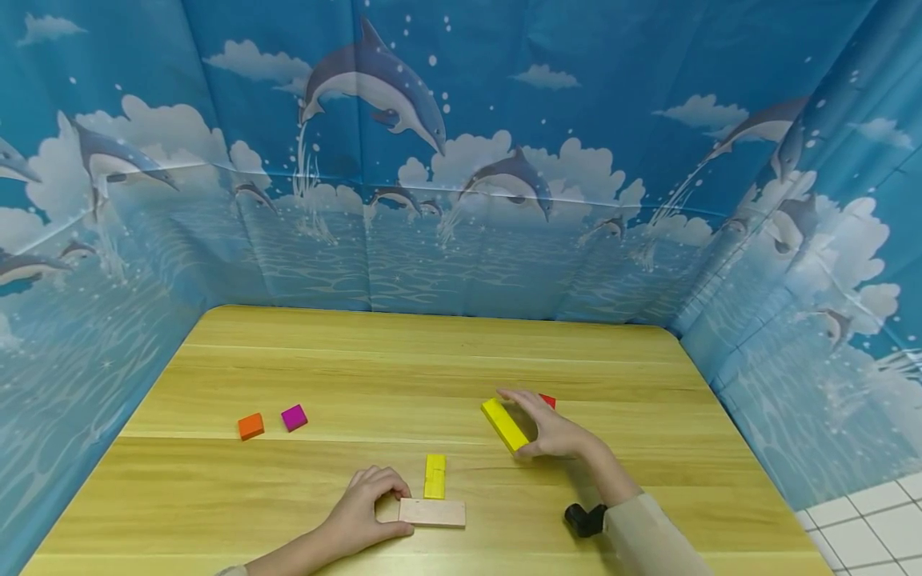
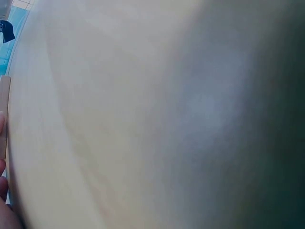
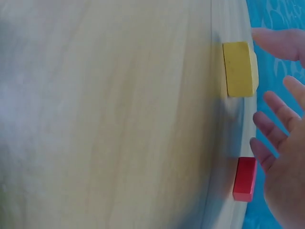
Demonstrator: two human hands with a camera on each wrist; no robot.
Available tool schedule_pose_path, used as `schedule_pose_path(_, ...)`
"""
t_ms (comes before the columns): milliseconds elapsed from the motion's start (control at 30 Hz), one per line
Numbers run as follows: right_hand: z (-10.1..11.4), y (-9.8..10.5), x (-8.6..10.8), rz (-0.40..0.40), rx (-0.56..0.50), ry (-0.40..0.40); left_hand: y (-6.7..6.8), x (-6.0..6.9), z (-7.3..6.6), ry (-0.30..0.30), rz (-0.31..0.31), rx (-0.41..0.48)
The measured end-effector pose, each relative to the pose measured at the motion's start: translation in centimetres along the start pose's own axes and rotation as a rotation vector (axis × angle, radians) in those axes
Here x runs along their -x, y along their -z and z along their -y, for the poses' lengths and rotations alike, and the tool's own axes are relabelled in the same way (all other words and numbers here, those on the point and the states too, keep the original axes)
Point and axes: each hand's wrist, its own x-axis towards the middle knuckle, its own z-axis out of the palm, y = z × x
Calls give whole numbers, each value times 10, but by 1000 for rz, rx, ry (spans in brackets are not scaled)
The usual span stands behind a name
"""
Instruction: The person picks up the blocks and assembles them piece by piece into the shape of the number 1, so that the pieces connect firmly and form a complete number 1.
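My left hand (image 1: 363, 512) pinches the left end of a plain wooden block (image 1: 438, 514) between thumb and fingers, low on the table. Just behind that block, a yellow piece (image 1: 435, 475) points away from me. Farther right, my right hand (image 1: 551, 430) spreads thumb and fingers about the two ends of a longer yellow block (image 1: 504, 425). In the right wrist view, the thumb and fingers appear apart from the yellow block (image 3: 238, 69). A red block (image 3: 245, 179) lies close to the little finger, partly hidden by the hand in the head view.
An orange block (image 1: 250, 426) and a purple block (image 1: 294, 418) lie on the left of the wooden table (image 1: 360, 360). A black object (image 1: 585, 520) is beside my right sleeve. A dolphin-print curtain (image 1: 461, 240) surrounds the table's back and sides.
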Motion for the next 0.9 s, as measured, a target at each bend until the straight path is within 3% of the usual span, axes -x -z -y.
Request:
schedule_pose_path(300,-6,1,-2,66,36,-4,-1,0,1,1,0,-2)
schedule_pose_path(567,-10,-2,-7,83,76,-60,-1,0,2,-7,-4,-3)
schedule_pose_path(900,-11,0,-11,97,96,-66,-1,-1,4,-14,-8,-1)
